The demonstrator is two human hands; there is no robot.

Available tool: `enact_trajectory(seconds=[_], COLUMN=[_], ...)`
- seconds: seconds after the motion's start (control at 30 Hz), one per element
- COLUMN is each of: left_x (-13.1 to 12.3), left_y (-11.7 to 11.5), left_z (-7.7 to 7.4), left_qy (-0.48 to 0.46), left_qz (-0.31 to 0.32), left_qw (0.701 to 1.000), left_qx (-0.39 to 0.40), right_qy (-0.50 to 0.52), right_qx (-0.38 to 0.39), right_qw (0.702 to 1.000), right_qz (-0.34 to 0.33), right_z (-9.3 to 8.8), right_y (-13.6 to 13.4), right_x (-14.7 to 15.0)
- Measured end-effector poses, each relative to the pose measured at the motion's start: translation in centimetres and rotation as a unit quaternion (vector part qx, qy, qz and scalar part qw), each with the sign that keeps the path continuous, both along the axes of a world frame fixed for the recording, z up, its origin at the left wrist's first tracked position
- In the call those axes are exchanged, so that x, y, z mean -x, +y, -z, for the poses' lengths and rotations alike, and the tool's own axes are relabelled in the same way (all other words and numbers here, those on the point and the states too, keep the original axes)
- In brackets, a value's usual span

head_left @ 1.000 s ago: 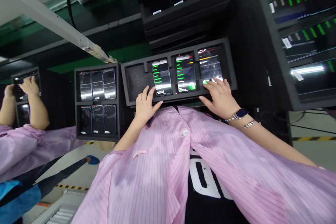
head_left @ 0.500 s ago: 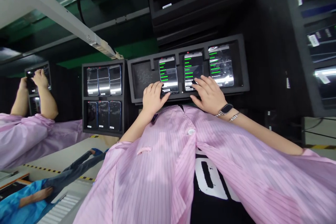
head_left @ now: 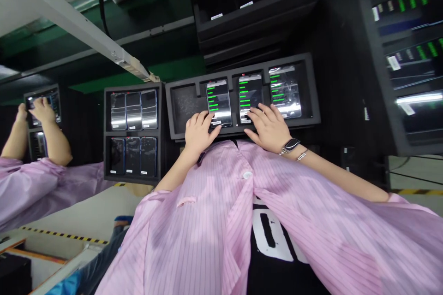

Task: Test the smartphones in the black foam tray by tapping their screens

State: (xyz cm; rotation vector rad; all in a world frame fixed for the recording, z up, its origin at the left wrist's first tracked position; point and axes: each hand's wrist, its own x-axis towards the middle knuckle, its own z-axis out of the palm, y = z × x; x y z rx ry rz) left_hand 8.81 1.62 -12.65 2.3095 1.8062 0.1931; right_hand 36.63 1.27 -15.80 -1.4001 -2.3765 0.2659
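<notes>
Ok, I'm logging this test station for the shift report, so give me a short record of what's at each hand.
Left hand: the left hand rests on the lower end of a phone showing green text
Right hand: the right hand, with a wristwatch, has its fingers on the middle phone
Tray: black foam tray, also holding a third phone
Nearby: a tray of six phones to the left
Co-worker: a person's hands at another tray
</notes>
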Motion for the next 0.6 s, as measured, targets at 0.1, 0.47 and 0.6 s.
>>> enact_trajectory(seconds=[0.1,0.47,0.6], left_x=[0.1,4.3,9.3], left_y=[0.1,0.7,0.7], left_z=[0.2,-0.1,0.0], left_qy=[-0.003,-0.160,-0.175], left_qz=[-0.003,-0.081,-0.228], left_qw=[1.000,0.979,0.957], left_qx=[-0.008,-0.091,-0.040], right_qy=[0.012,0.054,0.158], right_qx=[0.007,0.016,0.071], right_qw=[1.000,0.987,0.946], right_qz=[-0.002,0.153,0.273], right_z=[-0.5,-0.5,0.9], right_y=[-0.1,0.3,1.9], right_x=[-0.9,-8.0,-10.0])
